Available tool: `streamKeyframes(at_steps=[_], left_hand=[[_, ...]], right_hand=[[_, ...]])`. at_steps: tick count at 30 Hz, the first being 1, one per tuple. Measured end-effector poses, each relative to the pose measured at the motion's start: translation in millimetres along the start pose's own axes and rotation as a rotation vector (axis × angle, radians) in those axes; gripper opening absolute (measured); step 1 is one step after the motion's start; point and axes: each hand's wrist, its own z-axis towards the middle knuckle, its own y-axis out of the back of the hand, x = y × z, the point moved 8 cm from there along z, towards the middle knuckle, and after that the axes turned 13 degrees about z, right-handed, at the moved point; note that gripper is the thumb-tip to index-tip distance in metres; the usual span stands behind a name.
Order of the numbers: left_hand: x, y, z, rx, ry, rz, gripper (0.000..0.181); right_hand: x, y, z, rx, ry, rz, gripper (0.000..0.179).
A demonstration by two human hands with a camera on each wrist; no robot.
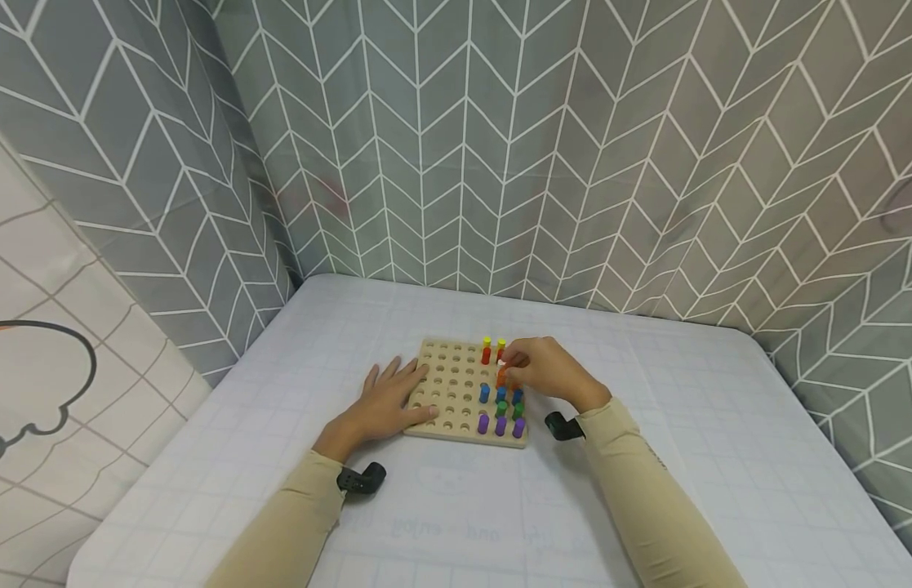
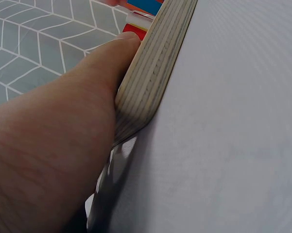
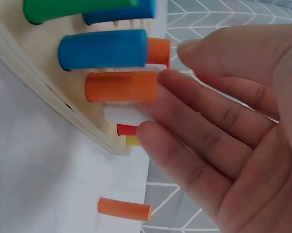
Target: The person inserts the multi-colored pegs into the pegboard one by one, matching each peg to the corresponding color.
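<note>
A wooden pegboard with rows of round holes lies on the table. My left hand rests over its left edge, fingers spread, thumb at the front-left holes. At the board's right side my right hand reaches over the pegs. Its fingertips lie right at the end of an upright orange peg, with a gap between thumb and fingers. Another orange peg stands behind that one. A white peg is partly hidden by the fingers. Blue pegs stand in a row nearer the front.
Purple pegs line the board's front right, with green pegs behind them. Red pegs and yellow pegs are at the far edge. Off the board, a loose orange peg stands on the white-covered table. Patterned curtains hang behind.
</note>
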Motion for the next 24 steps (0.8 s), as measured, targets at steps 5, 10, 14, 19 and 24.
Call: streamKeyframes(at_steps=[5,10,14,19,24], left_hand=[[-0.2,1.9,0.1,-0.004,0.000,-0.003,0.092],[-0.2,0.2,0.6,-0.001,0.004,0.003,0.093],[0.0,-1.2,1.1,0.002,0.005,0.001,0.094],[0.6,-1.3,1.1,-0.006,0.006,0.003,0.093],[1.2,-1.6,0.7,-0.004,0.007,0.003,0.093]], right_hand=[[1.2,3.4,-2.7,-0.002,0.014,0.065,0.011],[0.5,-2.4,-3.5,0.030,0.003,0.083,0.010],[-0.8,4.5,-6.2,-0.020,0.025,0.064,0.010],[-12.2,25.1,-12.0,-0.128,0.042,0.077,0.014],[-38.0,44.6,-17.3,-0.217,-0.005,0.147,0.020]])
